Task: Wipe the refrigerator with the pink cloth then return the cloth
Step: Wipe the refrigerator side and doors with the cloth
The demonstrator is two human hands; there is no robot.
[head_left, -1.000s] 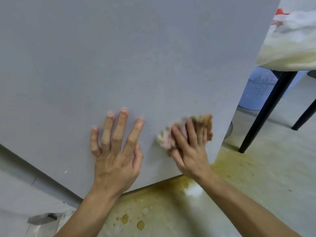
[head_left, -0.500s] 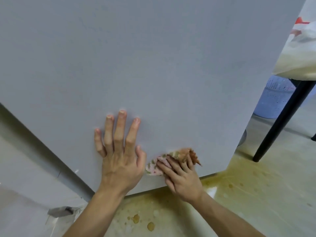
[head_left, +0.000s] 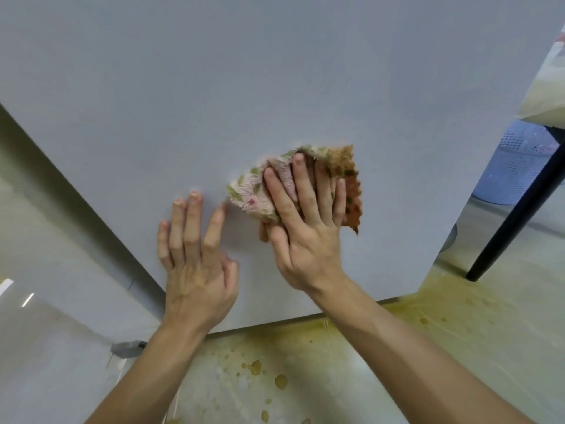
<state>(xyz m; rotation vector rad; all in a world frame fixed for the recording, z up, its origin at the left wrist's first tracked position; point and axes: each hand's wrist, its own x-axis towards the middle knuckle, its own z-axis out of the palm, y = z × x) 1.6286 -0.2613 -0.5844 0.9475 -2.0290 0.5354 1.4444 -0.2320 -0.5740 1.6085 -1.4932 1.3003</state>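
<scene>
Clearly you are in the wiping step: your right hand [head_left: 307,240] lies flat on the pink cloth [head_left: 252,195] and presses it against the grey panel of the refrigerator [head_left: 275,71]. Its grip is not closed. The fingers [head_left: 301,185] are straight and spread over the cloth, so only pressure against the panel holds the cloth. Your left hand [head_left: 197,270] is also flat with fingers apart, resting on the bare panel just beside the cloth and holding nothing; its index fingertip is almost at the cloth's left end. The cloth is in the lower half of the panel, above the bottom edge and somewhat nearer to the right edge than to the left one. It is bunched, and its long axis goes across the panel, from the pink flowered end on the left to the brown, dirty-looking end on the right, whose corner points up toward the right edge. It seems the wiping is not finished, and the return of the cloth is not yet begun. The next move calls for firm pressure while you slide the cloth along the panel; if the pressure gets loose, the cloth may slip down to the stained floor [head_left: 305,377].
</scene>
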